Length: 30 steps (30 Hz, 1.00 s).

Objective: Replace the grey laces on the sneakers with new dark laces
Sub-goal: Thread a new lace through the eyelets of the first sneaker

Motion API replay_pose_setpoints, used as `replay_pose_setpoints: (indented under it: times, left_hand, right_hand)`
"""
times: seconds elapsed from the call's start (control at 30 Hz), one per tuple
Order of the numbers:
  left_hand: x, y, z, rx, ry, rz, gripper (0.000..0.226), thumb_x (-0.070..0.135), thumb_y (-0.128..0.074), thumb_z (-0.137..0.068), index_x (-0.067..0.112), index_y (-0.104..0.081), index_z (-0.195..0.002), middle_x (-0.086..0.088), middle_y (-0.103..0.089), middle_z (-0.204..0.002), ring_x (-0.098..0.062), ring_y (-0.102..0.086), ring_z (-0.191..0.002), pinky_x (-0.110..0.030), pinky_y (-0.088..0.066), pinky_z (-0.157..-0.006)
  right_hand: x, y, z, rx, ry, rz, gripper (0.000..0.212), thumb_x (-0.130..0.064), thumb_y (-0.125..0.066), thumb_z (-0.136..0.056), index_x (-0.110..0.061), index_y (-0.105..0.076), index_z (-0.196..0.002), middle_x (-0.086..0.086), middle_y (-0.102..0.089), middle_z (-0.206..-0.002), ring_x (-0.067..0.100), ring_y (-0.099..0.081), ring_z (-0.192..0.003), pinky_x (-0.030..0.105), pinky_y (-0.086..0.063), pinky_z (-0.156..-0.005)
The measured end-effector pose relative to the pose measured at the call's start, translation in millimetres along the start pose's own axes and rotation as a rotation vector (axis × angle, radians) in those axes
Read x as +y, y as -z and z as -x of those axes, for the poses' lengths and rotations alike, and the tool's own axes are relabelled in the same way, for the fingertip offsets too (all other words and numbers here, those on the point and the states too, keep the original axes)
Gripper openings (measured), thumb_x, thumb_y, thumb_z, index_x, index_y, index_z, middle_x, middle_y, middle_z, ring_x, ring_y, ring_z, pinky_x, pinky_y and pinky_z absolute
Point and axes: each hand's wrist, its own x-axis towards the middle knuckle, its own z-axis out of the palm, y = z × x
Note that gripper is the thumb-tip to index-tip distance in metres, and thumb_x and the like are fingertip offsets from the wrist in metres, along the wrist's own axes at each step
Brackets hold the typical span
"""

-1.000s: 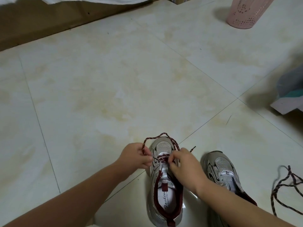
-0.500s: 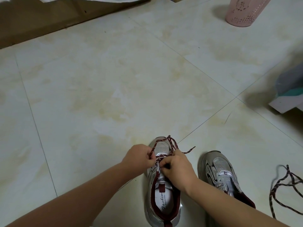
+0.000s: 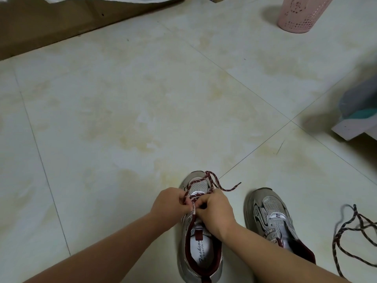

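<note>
Two grey mesh sneakers with dark red lining stand on the tiled floor. The left sneaker (image 3: 199,252) carries a dark red speckled lace (image 3: 213,180) looped over its toe, one end trailing to the right. My left hand (image 3: 169,203) pinches the lace at the shoe's left side near the lowest eyelets. My right hand (image 3: 215,211) pinches the lace over the tongue, its fingers hiding the eyelets there. The right sneaker (image 3: 273,219) has no lace. A second dark speckled lace (image 3: 350,227) lies loose on the floor at the right.
A pink perforated bin (image 3: 302,14) stands at the far right. A white box with grey and teal contents (image 3: 356,117) sits at the right edge. A brown cardboard sheet (image 3: 51,23) lies along the far left, with white cloth above it.
Both hands have drawn closer together over the shoe's lower eyelets. The lace loop above the toe has become smaller and moved from the left side toward the right.
</note>
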Motion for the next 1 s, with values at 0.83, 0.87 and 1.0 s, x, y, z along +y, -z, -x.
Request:
replay_pose_setpoints:
  times: [0.83,0.87,1.0]
  left_hand:
    - [19,-15,17,0.036,0.044,-0.054,0.023,0.029,-0.056,-0.086,0.021,-0.035,-0.082,0.008,-0.046,-0.072,-0.018,-0.048,-0.073,-0.026,-0.036,-0.066]
    - [21,-15,14,0.043,0.023,-0.091,0.022,0.029,-0.055,-0.086,0.020,-0.035,-0.085,0.008,-0.044,-0.073,-0.018,-0.046,-0.074,-0.025,-0.034,-0.067]
    - [17,-15,11,0.038,0.019,-0.106,0.016,0.024,-0.052,-0.086,0.020,-0.038,-0.092,0.007,-0.047,-0.077,-0.017,-0.046,-0.076,-0.024,-0.033,-0.066]
  right_hand:
    - [-42,111,0,-0.116,-0.130,-1.268,0.028,-0.007,-0.028,-0.101,-0.013,-0.041,-0.077,0.005,-0.059,-0.056,0.014,-0.058,-0.048,0.029,-0.051,-0.056]
    - [-41,105,0,-0.108,-0.137,-1.140,0.027,-0.009,-0.031,-0.100,-0.013,-0.041,-0.076,0.004,-0.052,-0.054,0.010,-0.048,-0.041,0.023,-0.046,-0.046]
    - [-23,93,1,-0.085,0.147,0.348,0.023,-0.040,-0.050,-0.092,-0.019,-0.050,-0.101,0.001,-0.056,-0.082,0.017,-0.056,-0.075,0.028,-0.042,-0.065]
